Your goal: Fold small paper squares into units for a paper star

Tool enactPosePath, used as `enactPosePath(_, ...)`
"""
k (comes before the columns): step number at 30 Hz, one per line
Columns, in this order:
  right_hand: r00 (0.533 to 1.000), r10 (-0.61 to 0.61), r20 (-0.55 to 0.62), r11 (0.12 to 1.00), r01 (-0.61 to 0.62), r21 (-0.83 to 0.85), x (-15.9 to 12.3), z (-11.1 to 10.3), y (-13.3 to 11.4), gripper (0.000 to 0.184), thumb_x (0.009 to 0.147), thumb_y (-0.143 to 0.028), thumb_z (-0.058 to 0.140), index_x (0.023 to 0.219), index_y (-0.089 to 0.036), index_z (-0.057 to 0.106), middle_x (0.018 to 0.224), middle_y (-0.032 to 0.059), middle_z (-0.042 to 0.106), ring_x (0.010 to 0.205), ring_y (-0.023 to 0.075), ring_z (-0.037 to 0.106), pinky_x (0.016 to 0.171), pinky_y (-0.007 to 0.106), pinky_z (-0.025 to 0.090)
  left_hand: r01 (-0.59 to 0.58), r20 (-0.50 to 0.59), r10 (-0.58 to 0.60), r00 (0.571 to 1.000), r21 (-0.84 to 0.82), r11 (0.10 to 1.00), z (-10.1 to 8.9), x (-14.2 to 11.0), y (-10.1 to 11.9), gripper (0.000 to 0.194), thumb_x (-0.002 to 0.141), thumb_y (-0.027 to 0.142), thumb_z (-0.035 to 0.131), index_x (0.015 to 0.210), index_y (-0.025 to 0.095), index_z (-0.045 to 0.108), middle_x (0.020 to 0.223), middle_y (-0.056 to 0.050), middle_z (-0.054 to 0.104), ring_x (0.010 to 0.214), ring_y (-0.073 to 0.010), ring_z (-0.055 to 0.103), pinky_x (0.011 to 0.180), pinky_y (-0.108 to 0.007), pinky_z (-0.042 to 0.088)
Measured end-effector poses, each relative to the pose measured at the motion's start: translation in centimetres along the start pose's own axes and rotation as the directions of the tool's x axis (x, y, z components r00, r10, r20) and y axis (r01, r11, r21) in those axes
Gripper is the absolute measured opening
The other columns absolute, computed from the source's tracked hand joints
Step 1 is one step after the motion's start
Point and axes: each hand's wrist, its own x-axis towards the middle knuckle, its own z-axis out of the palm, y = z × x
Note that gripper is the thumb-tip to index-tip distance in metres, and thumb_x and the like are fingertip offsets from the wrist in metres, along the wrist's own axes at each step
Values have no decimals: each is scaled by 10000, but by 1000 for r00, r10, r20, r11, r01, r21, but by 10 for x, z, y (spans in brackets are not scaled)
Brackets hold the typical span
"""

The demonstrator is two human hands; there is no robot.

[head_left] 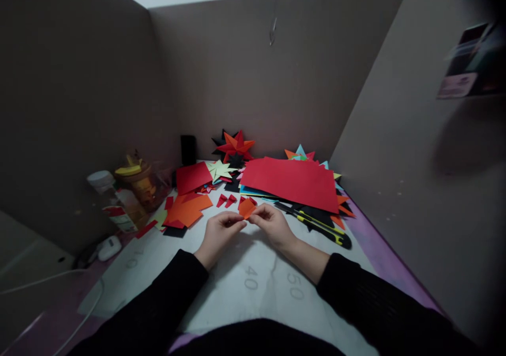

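Observation:
Between my two hands is a small piece of orange paper [247, 208], pinched at its lower edges. My left hand [223, 231] grips its left side between thumb and fingers, and my right hand [273, 226] grips the right side. Just beyond it lie small folded red paper pieces [226, 201], partly hidden behind the orange piece on the right. Loose orange paper sheets [185, 210] rest left of my left hand. To the right of my right hand lies a black and yellow utility knife [322, 227].
A stack of red paper [290, 182] covers the back right. Folded paper stars [236, 144] stand against the partition, with a pale green star [220, 170] in front. At left are a white-capped bottle [118, 203], a yellow-lidded container [140, 182] and a white case [108, 248] near a cable.

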Motion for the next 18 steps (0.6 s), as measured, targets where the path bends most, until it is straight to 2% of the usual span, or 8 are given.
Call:
enactPosePath(6,999,39,-31,996,-36,79,0,2,2,205,651,-334,779,672,-200,624,669,-8,643,650,154,582,677,303,458,-42,-29,41,999,-31,999,2,-1,-1,140,689,280,740,748,153,731,793,-69,713,728,-171,637,680,-278,497)
enactPosePath(10,998,10,-59,994,-3,113,1,2,0,209,618,-321,798,645,-200,629,741,7,661,696,162,595,723,321,469,-82,-26,81,996,-67,994,3,1,-5,122,678,265,752,722,154,725,841,-72,710,769,-171,639,709,-277,497)
enactPosePath(13,997,-42,-68,997,46,60,0,2,-4,192,639,-314,779,623,-198,627,783,25,667,748,179,604,764,341,473,-10,-5,10,1000,-100,995,4,2,-9,169,677,286,757,772,152,720,806,-60,712,723,-159,633,672,-266,491)
enactPosePath(16,996,-61,-67,998,61,2,0,2,-6,178,652,-310,760,622,-197,625,770,28,657,728,175,592,725,329,475,67,1,-68,998,-101,993,5,2,-10,216,670,310,762,795,142,709,735,-45,702,645,-143,608,614,-252,470)
enactPosePath(18,996,-63,-64,998,62,-20,-1,3,-6,187,651,-324,753,623,-198,618,770,32,657,721,178,590,699,323,476,77,-4,-78,997,-87,993,5,2,-9,212,665,318,762,755,136,700,698,-39,692,618,-137,596,597,-246,459)
